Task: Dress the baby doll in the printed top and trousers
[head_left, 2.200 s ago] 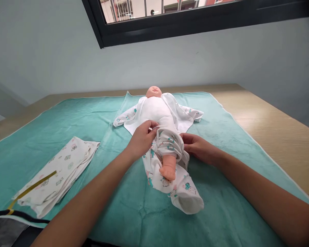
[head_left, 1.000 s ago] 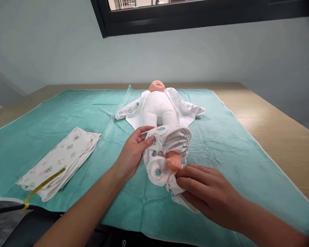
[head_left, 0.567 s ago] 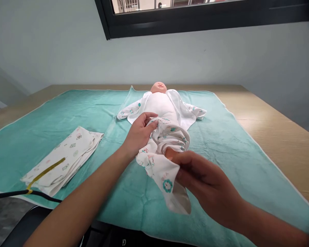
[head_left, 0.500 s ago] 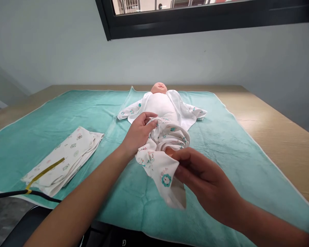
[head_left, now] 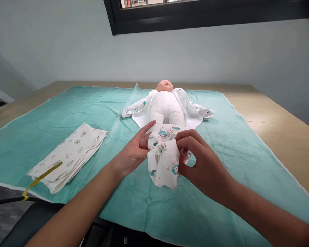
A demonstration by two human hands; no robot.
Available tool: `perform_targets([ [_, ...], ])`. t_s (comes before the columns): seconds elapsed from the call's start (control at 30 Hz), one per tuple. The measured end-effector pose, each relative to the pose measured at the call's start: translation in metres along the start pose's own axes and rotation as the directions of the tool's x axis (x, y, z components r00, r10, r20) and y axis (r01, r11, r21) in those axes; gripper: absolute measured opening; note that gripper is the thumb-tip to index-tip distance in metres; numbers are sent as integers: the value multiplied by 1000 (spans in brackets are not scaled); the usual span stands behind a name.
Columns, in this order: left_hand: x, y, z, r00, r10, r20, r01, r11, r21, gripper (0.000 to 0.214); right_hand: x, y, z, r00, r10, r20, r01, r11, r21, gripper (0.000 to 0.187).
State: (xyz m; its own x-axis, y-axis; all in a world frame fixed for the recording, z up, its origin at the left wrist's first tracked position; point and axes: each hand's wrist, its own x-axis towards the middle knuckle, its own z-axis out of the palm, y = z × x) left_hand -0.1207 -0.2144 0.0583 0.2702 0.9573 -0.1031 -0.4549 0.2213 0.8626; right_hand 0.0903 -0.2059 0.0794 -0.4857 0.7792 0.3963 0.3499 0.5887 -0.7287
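Observation:
A baby doll (head_left: 166, 103) lies on its back on a teal towel (head_left: 98, 113), its white printed jacket spread open under it. Bunched at the doll's legs are white printed baby trousers (head_left: 163, 157). My left hand (head_left: 134, 152) grips the trousers' left side, thumb on top. On the right side, my right hand (head_left: 199, 159) pinches the cloth with fingers curled. The doll's feet are hidden by the cloth and my hands.
A folded printed cloth (head_left: 69, 154) lies on the towel to the left, a yellow strap (head_left: 40, 178) across its near end. The towel covers a wooden table (head_left: 280, 123) that stands against a pale wall under a dark window frame (head_left: 195, 17).
My right hand has gathered the trousers' hanging leg up into a bunch. Both hands now hold the cloth close together lower on the doll, and its bare foot is covered.

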Motion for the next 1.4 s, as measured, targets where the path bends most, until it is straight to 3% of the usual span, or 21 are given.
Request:
perform_targets([
  [0.17, 12, 3, 11, 999, 25, -41, -24, 999, 31, 57, 10, -8, 4, 990, -140, 34, 144, 958, -249, 74],
  [0.27, 17, 3, 12, 999, 44, -29, -43, 998, 42, 40, 20, -9, 3, 966, -232, 118, 260, 888, -380, 75],
  [0.33, 17, 0, 9, 996, 75, -55, -73, 996, 43, 37, 27, -8, 1, 949, -218, 226, 293, 874, -387, 73],
  [0.4, 14, -5, 5, 993, 90, -77, -88, 995, 39, 36, 33, -4, -1, 936, -186, 299, 289, 891, -350, 77],
  [0.5, 2, -11, 1, 996, 84, -35, -81, 994, 67, 46, 36, 2, -3, 939, -136, 315, 235, 924, -302, 83],
  [0.63, -18, -17, 12, 998, 69, -15, -64, 977, 202, 90, 36, 7, -2, 957, -116, 266, 195, 936, -292, 75],
  [0.73, -24, -21, 27, 987, 114, -114, -76, 954, 290, 109, 36, 5, -1, 956, -138, 258, 210, 938, -276, 67],
  [0.87, -20, -21, 34, 935, 220, -279, -119, 934, 337, 78, 37, 2, -4, 967, -114, 228, 176, 945, -274, 54],
  [1.0, -14, -18, 33, 906, 216, -364, -114, 953, 281, 53, 33, 2, -5, 982, -164, 95, 187, 912, -366, 46],
  [1.27, -16, -13, 30, 936, 144, -322, -142, 989, 31, 49, 18, -13, -13, 979, -169, -114, 119, 928, -354, 29],
  [1.4, -13, -15, 21, 952, 61, -301, -99, 989, -111, 46, 9, -18, -30, 937, -274, -217, 174, 904, -390, 23],
])
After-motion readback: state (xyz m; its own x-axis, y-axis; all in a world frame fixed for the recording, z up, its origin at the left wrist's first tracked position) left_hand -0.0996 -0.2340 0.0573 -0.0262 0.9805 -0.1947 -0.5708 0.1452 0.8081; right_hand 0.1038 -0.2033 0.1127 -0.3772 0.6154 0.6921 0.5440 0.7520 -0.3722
